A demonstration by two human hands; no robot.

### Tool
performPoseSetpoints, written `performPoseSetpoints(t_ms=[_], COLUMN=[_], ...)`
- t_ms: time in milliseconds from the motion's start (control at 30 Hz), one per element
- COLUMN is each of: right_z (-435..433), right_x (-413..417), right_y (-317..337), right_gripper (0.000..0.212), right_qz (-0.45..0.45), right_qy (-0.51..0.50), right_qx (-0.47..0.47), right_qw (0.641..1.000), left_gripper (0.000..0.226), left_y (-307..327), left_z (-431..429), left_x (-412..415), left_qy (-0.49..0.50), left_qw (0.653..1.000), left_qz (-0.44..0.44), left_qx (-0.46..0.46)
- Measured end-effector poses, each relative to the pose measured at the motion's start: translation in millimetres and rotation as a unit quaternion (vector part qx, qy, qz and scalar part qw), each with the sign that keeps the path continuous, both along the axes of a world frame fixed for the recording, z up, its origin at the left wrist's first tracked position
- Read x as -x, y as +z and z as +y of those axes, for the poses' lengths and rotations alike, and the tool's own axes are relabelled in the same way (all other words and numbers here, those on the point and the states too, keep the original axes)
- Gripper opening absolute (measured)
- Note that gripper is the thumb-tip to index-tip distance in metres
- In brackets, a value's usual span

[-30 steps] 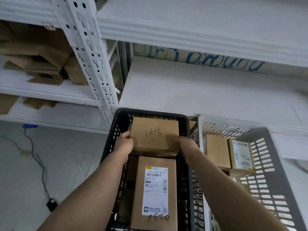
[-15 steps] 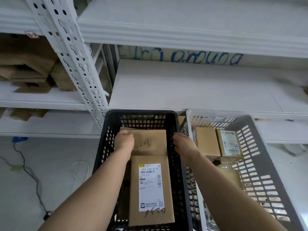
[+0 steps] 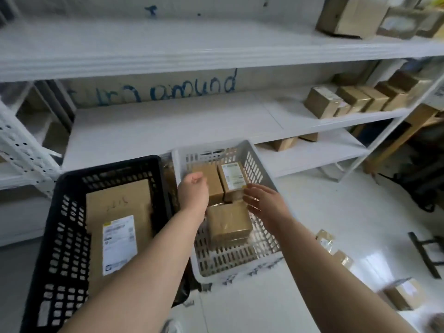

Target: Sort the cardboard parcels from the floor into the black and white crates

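We see both hands above the white crate (image 3: 262,169). It stands on the floor (image 3: 336,200) just beside the black crate (image 3: 108,165), and both crates are in front of the low shelf (image 3: 168,121). The left hand (image 3: 193,192) has its fingers loosely curled and nothing in it. We cannot tell whether it touches the plain parcel (image 3: 212,181) under it. The right hand (image 3: 264,200) is spread wide, with the palm turned inward, and it also holds nothing. Between and below the hands lies a taped parcel (image 3: 228,222), and behind it a labelled parcel (image 3: 231,176). We judge that the hands are placed on either side like this to push these parcels closer together, or to take one out. In the black crate lie two flat parcels (image 3: 120,195), one in front of the other, so they fill its length. Several small parcels (image 3: 403,296) lie on the floor at the right, well apart from the crates, so in our opinion the sorting is not finished.
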State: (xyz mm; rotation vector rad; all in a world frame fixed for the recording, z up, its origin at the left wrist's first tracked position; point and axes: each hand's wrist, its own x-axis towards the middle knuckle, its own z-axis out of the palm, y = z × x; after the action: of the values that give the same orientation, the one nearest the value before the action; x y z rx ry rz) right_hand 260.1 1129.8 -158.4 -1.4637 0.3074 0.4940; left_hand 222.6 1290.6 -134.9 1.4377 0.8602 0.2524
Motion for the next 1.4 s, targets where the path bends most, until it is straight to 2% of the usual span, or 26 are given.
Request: performPoseSetpoints(t_ms=[200, 367, 600, 800, 1067, 1233, 1400], right_z=[-199, -340, -469, -533, -581, -576, -543], right_x=[40, 77, 93, 64, -29, -91, -153], right_y=[9, 3, -29, -73, -145, -216, -301], right_gripper=[0.021, 0.021, 0.027, 0.026, 0.023, 0.024, 0.022], right_qz=[-0.025, -0.005, 0.044, 0.092, 0.15, 0.181, 0.183], right_qy=[-0.081, -0.152, -0.245, -0.279, -0.277, -0.215, -0.125], right_qx=[0.025, 0.054, 0.054, 0.048, 0.022, 0.023, 0.029], right_qw=[0.996, 0.987, 0.967, 0.955, 0.949, 0.96, 0.975], left_gripper=[0.023, 0.022, 0.027, 0.02, 0.013, 0.017, 0.027], left_y=[0, -21, -66, -118, -192, -250, -341], left_z=[-192, -332, -451, -510, -560, -559, -527], left_x=[11, 27, 29, -12, -96, -141, -181], left_qy=[-0.095, -0.178, -0.271, -0.301, -0.274, -0.211, -0.114], left_qw=[0.994, 0.982, 0.957, 0.94, 0.937, 0.947, 0.959], left_qz=[-0.015, 0.015, 0.088, 0.158, 0.216, 0.243, 0.256], left_qx=[0.045, 0.07, 0.058, 0.038, 0.019, 0.016, 0.026])
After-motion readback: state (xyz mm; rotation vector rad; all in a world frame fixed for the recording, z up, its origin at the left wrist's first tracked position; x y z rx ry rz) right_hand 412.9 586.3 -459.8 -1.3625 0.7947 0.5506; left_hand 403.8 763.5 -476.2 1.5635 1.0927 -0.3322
